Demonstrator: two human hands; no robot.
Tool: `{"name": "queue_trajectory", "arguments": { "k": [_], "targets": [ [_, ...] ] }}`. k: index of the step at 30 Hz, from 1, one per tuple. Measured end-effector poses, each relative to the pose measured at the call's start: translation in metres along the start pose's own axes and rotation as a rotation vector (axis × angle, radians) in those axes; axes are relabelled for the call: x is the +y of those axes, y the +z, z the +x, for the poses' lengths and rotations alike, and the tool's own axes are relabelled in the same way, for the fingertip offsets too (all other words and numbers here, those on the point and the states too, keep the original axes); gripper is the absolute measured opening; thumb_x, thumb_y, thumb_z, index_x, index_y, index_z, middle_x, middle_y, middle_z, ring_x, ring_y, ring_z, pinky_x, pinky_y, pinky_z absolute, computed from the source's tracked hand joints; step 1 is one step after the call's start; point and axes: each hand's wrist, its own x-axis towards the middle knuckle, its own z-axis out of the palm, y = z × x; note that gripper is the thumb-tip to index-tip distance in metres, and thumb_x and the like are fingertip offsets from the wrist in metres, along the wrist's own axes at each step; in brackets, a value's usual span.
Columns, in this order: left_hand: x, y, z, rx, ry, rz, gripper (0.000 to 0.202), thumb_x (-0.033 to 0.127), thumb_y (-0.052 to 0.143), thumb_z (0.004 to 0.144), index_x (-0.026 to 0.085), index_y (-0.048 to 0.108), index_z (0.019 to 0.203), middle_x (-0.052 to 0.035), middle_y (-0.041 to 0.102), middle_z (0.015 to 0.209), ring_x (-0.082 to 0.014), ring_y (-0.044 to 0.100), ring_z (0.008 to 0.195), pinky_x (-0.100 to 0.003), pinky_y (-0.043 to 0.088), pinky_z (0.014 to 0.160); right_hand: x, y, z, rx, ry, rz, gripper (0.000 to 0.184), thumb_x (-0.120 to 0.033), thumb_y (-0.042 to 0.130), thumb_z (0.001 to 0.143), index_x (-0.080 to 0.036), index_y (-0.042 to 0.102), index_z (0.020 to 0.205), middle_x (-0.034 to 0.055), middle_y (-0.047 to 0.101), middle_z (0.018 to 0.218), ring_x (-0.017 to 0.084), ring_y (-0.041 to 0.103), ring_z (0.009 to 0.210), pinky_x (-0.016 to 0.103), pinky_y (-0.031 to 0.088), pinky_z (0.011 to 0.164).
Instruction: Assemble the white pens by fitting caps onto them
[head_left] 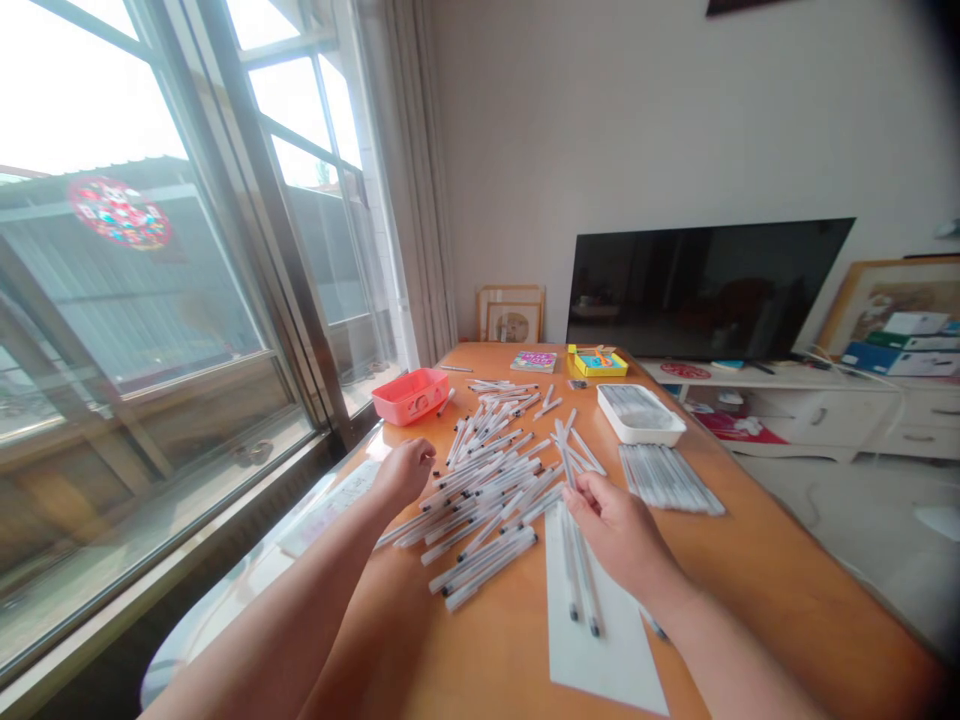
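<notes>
A big loose pile of white pens (491, 480) with dark tips lies across the middle of an orange wooden table (757, 580). My left hand (405, 470) is closed at the pile's left edge, fingers curled over some pens. My right hand (619, 530) is closed on a white pen (562, 450) that sticks up and away from the fingers. Under and beside that hand a white sheet of paper (600, 640) holds a few pens (581, 580) laid side by side.
A white tray (640, 413) of pens and a neat row of pens (670, 477) lie to the right. A pink basket (410, 395) stands at the left, small boxes (598, 361) at the far end. Window on the left, television (705, 288) behind.
</notes>
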Motion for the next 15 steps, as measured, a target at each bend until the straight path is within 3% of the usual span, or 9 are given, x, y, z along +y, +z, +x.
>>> {"name": "queue_trajectory", "arguments": {
  "k": [5, 7, 9, 12, 15],
  "targets": [
    [0.039, -0.006, -0.013, 0.029, -0.031, -0.329, 0.026, 0.034, 0.058, 0.086, 0.014, 0.067, 0.099, -0.0064, 0.07, 0.084, -0.016, 0.066, 0.075, -0.031, 0.053, 0.075, -0.009, -0.006, -0.002, -0.069, -0.049, -0.041, 0.028, -0.04, 0.043, 0.098, -0.022, 0.055, 0.08, -0.0015, 0.056, 0.065, 0.016, 0.051, 0.063, 0.025, 0.035, 0.059],
    [0.062, -0.007, -0.023, 0.023, -0.117, -0.809, 0.026, 0.031, 0.075, 0.073, 0.012, 0.069, 0.091, -0.0058, 0.068, 0.083, -0.0143, 0.065, 0.074, -0.031, 0.054, 0.08, -0.014, -0.007, -0.003, -0.105, -0.075, -0.027, 0.025, -0.037, 0.041, 0.098, -0.022, 0.059, 0.087, 0.0006, 0.062, 0.073, 0.018, 0.055, 0.068, 0.025, 0.037, 0.062],
    [0.084, -0.006, -0.033, -0.035, -0.17, -1.103, 0.029, 0.021, 0.083, 0.062, 0.012, 0.071, 0.087, -0.0052, 0.068, 0.084, -0.0124, 0.064, 0.075, -0.029, 0.053, 0.081, -0.018, -0.008, -0.004, -0.14, -0.095, -0.015, 0.025, -0.035, 0.041, 0.098, -0.022, 0.062, 0.096, 0.0027, 0.066, 0.08, 0.019, 0.058, 0.074, 0.026, 0.039, 0.064],
    [0.105, 0.002, -0.045, -0.142, -0.195, -1.298, 0.029, 0.012, 0.084, 0.061, 0.012, 0.073, 0.089, -0.006, 0.068, 0.087, -0.0118, 0.065, 0.079, -0.025, 0.053, 0.081, -0.021, -0.008, -0.005, -0.192, -0.108, 0.012, 0.027, -0.034, 0.041, 0.097, -0.022, 0.064, 0.104, 0.0038, 0.068, 0.087, 0.02, 0.061, 0.079, 0.027, 0.042, 0.069],
    [0.107, 0.012, -0.051, -0.226, -0.179, -1.369, 0.026, 0.012, 0.083, 0.066, 0.013, 0.072, 0.089, -0.0048, 0.067, 0.086, -0.0113, 0.065, 0.078, -0.023, 0.053, 0.08, -0.023, -0.008, -0.004, -0.228, -0.111, 0.05, 0.029, -0.034, 0.041, 0.097, -0.023, 0.066, 0.106, 0.0035, 0.069, 0.089, 0.02, 0.062, 0.081, 0.028, 0.044, 0.072]
  ]
}}
